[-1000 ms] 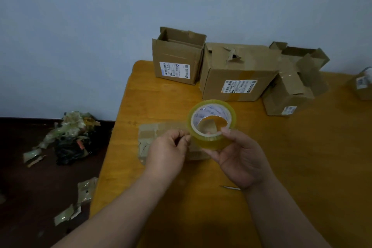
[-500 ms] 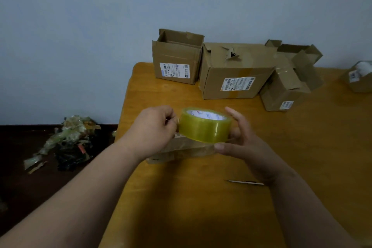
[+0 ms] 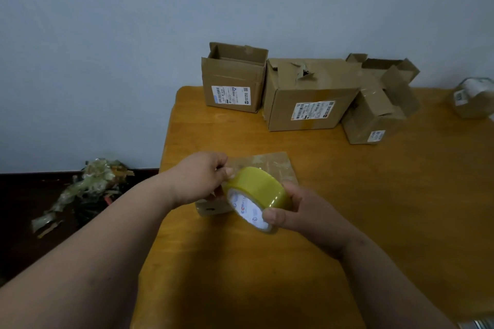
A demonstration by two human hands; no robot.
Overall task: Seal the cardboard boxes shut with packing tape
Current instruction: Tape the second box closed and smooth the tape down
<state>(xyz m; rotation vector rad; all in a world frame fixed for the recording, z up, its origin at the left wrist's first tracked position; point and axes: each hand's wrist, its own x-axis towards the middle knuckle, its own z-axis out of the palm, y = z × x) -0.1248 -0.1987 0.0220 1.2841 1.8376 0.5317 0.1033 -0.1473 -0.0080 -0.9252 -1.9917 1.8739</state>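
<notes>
My right hand (image 3: pixel 299 211) grips a yellow roll of packing tape (image 3: pixel 258 192) above a small flat cardboard box (image 3: pixel 270 165) on the wooden table (image 3: pixel 374 195). My left hand (image 3: pixel 199 177) pinches at the roll's left edge, where the tape end lies. The roll is tilted, its white core facing me. The small box is wrapped in tape and partly hidden behind both hands.
Along the wall stand an open box (image 3: pixel 235 77), a larger torn-topped box (image 3: pixel 307 93), and a tipped open box (image 3: pixel 379 104). Another small box (image 3: pixel 473 96) sits at the far right. Crumpled tape scraps (image 3: pixel 88 189) lie on the dark floor to the left.
The roll has tilted so its core faces me and has dropped slightly lower over the small box. My left hand stays pinched at its edge.
</notes>
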